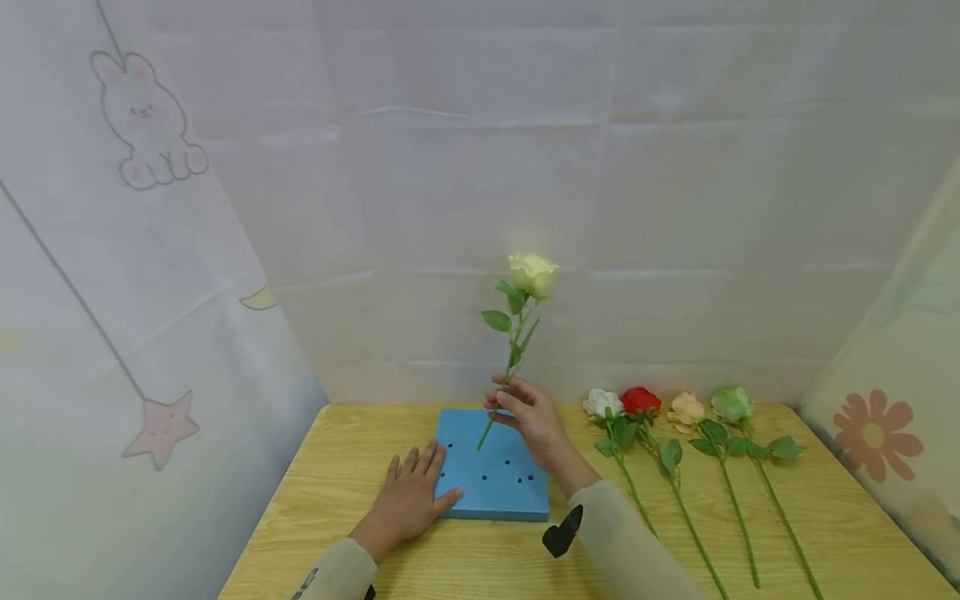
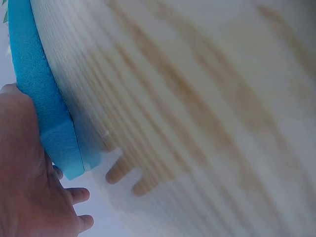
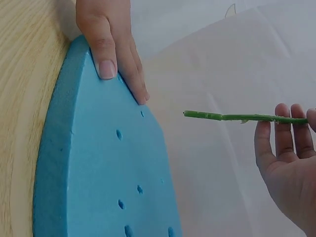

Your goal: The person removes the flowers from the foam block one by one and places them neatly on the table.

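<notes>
A blue foam block [image 1: 495, 496] with several small holes lies on the wooden table. My left hand [image 1: 411, 493] rests along its left edge, fingers straight, with the thumb on the top face, as the right wrist view shows too. My right hand [image 1: 534, 419] pinches the green stem of a pale yellow rose [image 1: 533, 273] between thumb and fingers. The rose stands nearly upright, tilted a little to the right, with its bloom high. In the right wrist view the cut end of the stem [image 3: 202, 115] hangs in the air, apart from the foam.
On the right side of the table lie a white rose [image 1: 602, 403], a red rose [image 1: 641, 402], a peach flower [image 1: 686, 410] and a green-white rose [image 1: 732, 405], stems toward me. A pale cloth [image 1: 450, 208] hangs behind the table's far edge.
</notes>
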Demonstrator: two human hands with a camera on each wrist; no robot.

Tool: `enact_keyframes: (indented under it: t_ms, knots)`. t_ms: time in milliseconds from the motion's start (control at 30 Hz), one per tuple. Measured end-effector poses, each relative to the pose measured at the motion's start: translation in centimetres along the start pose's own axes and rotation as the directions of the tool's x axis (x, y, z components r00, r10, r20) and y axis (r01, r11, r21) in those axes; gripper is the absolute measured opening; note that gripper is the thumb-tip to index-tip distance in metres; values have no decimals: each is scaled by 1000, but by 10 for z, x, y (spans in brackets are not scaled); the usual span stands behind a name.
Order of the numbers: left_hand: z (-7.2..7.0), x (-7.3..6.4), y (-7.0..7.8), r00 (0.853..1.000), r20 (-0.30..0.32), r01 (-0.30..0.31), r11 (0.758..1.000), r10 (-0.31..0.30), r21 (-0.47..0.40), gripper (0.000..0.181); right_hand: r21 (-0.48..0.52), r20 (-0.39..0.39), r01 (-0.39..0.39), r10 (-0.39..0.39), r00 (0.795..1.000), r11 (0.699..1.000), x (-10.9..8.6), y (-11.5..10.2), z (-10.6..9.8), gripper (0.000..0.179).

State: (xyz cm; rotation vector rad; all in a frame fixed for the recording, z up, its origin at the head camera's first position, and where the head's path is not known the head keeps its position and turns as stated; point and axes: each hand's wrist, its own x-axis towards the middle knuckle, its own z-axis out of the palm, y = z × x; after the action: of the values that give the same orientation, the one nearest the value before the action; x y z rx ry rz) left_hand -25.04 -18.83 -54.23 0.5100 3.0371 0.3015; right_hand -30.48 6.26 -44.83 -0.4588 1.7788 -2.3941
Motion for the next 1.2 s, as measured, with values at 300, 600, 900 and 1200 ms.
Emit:
enact_keyframes:
  t_ms: [300, 600, 900, 1200]
  knots:
    - [-2, -2, 2, 1000, -4, 0, 1000, 0, -17, 88, -42, 15, -5, 6, 1000, 999, -12, -7, -11, 33]
    - [-3, -3, 3, 1000, -3, 2, 1000, -2, -22, 89, -81, 14, -11, 13, 1000, 997, -26, -12, -27, 36]
    - [-1, -2, -3, 1000, -3, -13, 1000, 13, -21, 90, -128, 51, -22, 28, 998, 992, -38, -20, -43, 41]
    - [1, 0, -7, 1000, 8, -13, 999, 14, -35, 92, -156, 54, -44, 53, 997, 987, -59, -38, -59, 43]
